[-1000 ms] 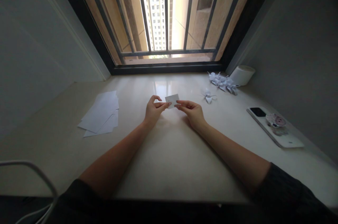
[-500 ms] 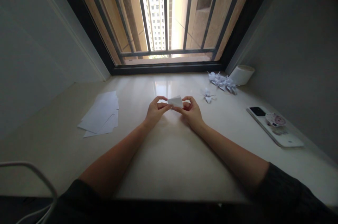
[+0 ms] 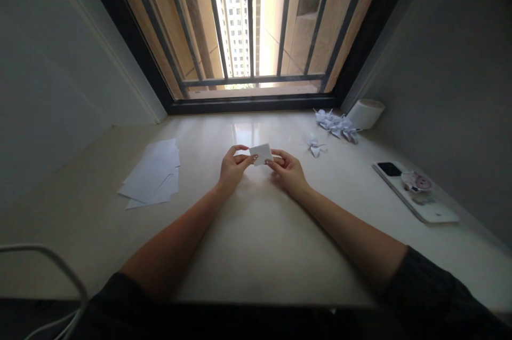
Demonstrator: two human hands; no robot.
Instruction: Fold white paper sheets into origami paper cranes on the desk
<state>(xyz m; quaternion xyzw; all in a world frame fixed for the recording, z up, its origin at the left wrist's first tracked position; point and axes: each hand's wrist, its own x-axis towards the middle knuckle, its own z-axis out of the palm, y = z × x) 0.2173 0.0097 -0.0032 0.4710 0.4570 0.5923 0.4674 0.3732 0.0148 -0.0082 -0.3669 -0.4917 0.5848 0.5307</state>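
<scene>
A small folded piece of white paper (image 3: 261, 153) is held up between my two hands, a little above the pale sill. My left hand (image 3: 234, 165) pinches its left edge between thumb and fingers. On the opposite side, my right hand (image 3: 288, 170) grips the lower right corner the same way. The paper looks roughly square, with its flat face toward me; finer creases are too small to make out. Both forearms rest along the sill.
Loose white paper sheets (image 3: 154, 172) lie at the left. To the right are a single folded paper crane (image 3: 315, 148), a heap of several more cranes (image 3: 336, 125), a white roll (image 3: 365, 114) and a phone (image 3: 416, 193). A cable (image 3: 60, 262) curves at the lower left.
The folded paper has gone from a slanted, pointed outline to a squarer face, shifting slightly left and up. My fingers have changed their hold, thumbs now on its front.
</scene>
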